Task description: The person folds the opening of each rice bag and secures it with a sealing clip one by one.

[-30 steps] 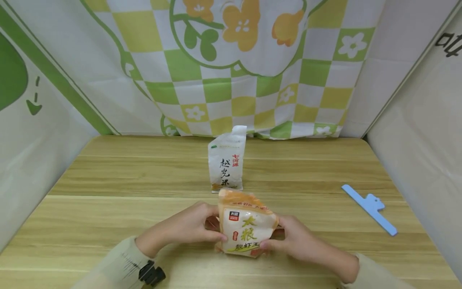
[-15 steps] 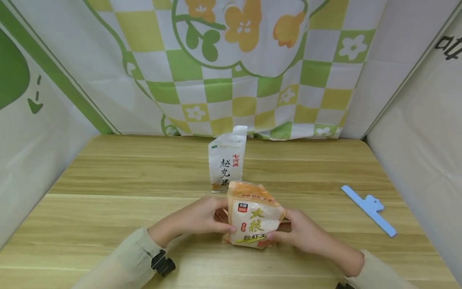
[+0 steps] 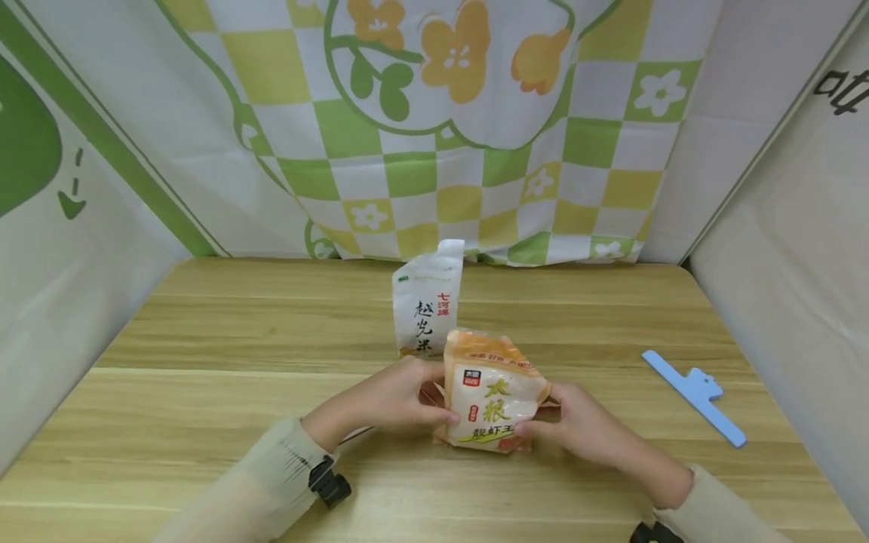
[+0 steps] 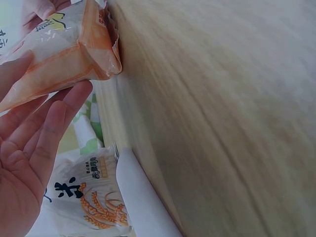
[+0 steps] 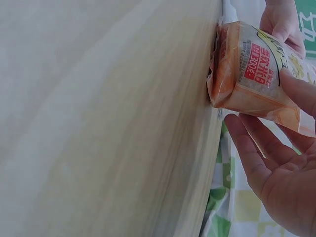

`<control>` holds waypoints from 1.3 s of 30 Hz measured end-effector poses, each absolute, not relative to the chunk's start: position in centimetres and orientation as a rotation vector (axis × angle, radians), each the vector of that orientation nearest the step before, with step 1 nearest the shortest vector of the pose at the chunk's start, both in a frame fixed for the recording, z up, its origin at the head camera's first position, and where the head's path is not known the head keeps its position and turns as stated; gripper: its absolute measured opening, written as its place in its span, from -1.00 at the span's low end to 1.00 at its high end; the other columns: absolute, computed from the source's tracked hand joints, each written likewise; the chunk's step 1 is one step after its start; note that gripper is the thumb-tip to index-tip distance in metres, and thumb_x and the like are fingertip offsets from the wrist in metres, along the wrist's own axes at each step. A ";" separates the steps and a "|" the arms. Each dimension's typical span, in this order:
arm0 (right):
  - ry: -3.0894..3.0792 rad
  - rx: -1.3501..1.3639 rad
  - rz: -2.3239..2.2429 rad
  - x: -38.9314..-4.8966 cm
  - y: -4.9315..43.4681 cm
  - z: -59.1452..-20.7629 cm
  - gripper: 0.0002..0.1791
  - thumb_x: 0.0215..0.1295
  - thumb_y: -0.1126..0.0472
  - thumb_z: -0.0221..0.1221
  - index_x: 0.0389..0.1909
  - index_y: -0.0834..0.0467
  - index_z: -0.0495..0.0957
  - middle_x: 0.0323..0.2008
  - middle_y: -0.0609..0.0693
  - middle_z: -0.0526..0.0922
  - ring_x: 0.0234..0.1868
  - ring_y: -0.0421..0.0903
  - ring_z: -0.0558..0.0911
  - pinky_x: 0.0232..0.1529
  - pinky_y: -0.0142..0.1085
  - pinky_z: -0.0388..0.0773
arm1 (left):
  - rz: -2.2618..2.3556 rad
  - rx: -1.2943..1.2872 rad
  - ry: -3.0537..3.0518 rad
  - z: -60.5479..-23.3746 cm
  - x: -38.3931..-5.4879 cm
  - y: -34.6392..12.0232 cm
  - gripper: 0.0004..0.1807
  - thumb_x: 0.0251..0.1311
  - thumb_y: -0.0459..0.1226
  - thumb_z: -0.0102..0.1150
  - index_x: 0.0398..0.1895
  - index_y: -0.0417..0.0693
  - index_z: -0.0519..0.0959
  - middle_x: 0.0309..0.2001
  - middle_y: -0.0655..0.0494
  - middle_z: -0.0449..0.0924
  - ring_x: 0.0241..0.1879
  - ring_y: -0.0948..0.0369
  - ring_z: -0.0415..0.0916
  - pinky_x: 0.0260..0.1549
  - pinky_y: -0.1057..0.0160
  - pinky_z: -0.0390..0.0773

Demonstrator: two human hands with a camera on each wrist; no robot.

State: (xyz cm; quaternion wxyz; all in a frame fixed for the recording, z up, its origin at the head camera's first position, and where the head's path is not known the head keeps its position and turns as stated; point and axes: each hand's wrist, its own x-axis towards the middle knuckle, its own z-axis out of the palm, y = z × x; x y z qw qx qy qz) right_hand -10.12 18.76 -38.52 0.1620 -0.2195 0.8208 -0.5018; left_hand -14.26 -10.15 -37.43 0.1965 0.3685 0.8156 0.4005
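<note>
An orange and cream bag of rice (image 3: 490, 403) stands upright, close over the table, between both hands. My left hand (image 3: 407, 396) grips its left side, thumb on the front and fingers behind. From the other side my right hand (image 3: 585, 424) holds it, its thumb near the lower front corner. In the right wrist view a red label marked 300 shows on the bag (image 5: 259, 69). Just behind stands a white bag of rice (image 3: 424, 302) with black lettering, its lower right part hidden by the orange bag.
To the right on the wooden table (image 3: 271, 324) lies a light blue bag clip (image 3: 699, 396). A checked green and yellow cloth (image 3: 462, 166) hangs at the back edge. In the left wrist view a pale strip (image 4: 143, 202) overlaps the white bag's edge.
Both hands have carried the orange bag of rice to the right and farther back, so it now overlaps the lower part of the white bag. The white bag and blue clip have stayed put.
</note>
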 end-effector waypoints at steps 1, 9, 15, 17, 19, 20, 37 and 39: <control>2.347 -0.620 -1.435 -10.2 18.8 -38.5 -0.47 0.22 0.13 0.36 0.11 0.37 0.53 -0.04 0.19 0.70 -0.05 -0.22 0.69 0.02 -0.35 0.64 | 1.124 1.034 2.284 -37.5 -14.3 -10.1 -0.56 0.21 -0.17 0.37 0.09 -0.21 0.57 -0.04 -0.06 0.72 -0.21 0.26 0.73 -0.19 0.44 0.65; 2.370 -0.584 -1.437 -10.9 19.6 -38.6 -0.50 0.24 0.14 0.36 0.10 0.37 0.55 -0.03 0.20 0.70 -0.03 -0.18 0.68 0.01 -0.36 0.64 | 1.126 1.061 2.321 -37.4 -14.9 -9.2 -0.56 0.21 -0.20 0.36 0.11 -0.21 0.57 -0.02 -0.05 0.72 -0.19 0.25 0.73 -0.19 0.45 0.65; 2.444 -0.592 -1.412 -11.8 20.3 -38.4 -0.52 0.21 0.15 0.38 0.05 0.38 0.59 -0.04 0.22 0.70 -0.05 -0.26 0.67 0.01 -0.32 0.64 | 1.112 1.032 2.371 -37.1 -15.3 -8.3 -0.57 0.19 -0.22 0.38 0.09 -0.20 0.58 -0.04 -0.07 0.73 -0.19 0.17 0.74 -0.21 0.47 0.64; 2.448 -0.590 -1.402 -12.1 20.5 -38.4 -0.54 0.21 0.16 0.38 0.03 0.38 0.60 -0.04 0.22 0.71 -0.03 -0.19 0.68 0.01 -0.34 0.64 | 1.122 1.016 2.374 -37.1 -15.5 -8.0 -0.58 0.19 -0.22 0.39 0.07 -0.21 0.59 -0.05 -0.08 0.73 -0.20 0.16 0.75 -0.22 0.46 0.65; 2.452 -0.587 -1.391 -12.3 20.8 -38.3 -0.55 0.21 0.16 0.37 0.03 0.38 0.60 -0.04 0.22 0.71 -0.02 -0.13 0.68 0.01 -0.35 0.63 | 1.128 1.011 2.376 -37.2 -15.7 -7.7 -0.58 0.18 -0.22 0.39 0.07 -0.20 0.59 -0.05 -0.08 0.72 -0.20 0.15 0.75 -0.23 0.46 0.65; 2.455 -0.591 -1.384 -12.4 20.9 -38.3 -0.55 0.22 0.16 0.37 0.02 0.38 0.60 -0.04 0.21 0.71 -0.03 -0.12 0.69 0.00 -0.36 0.63 | 1.129 1.007 2.378 -37.2 -15.9 -7.6 -0.59 0.18 -0.22 0.39 0.06 -0.20 0.60 -0.05 -0.08 0.72 -0.20 0.15 0.75 -0.23 0.46 0.65; 2.464 -0.804 -1.461 -13.6 22.9 -37.7 -0.87 0.37 0.34 0.19 -0.25 0.30 0.69 -0.27 0.02 0.75 -0.28 -0.37 0.62 -0.25 -0.40 0.63 | 1.388 0.944 2.364 -34.4 -15.8 -6.9 -0.58 0.27 -0.20 0.31 0.15 -0.15 0.56 0.01 -0.04 0.70 0.01 0.12 0.67 -0.03 0.29 0.66; 2.477 -0.807 -1.463 -13.6 23.1 -37.5 -0.86 0.39 0.33 0.17 -0.26 0.28 0.69 -0.28 -0.09 0.74 -0.30 -0.35 0.58 -0.29 -0.40 0.59 | 1.434 0.952 2.406 -33.6 -15.8 -6.5 -0.62 0.27 -0.18 0.31 0.11 -0.09 0.58 -0.02 0.03 0.70 0.00 0.18 0.66 -0.01 0.28 0.65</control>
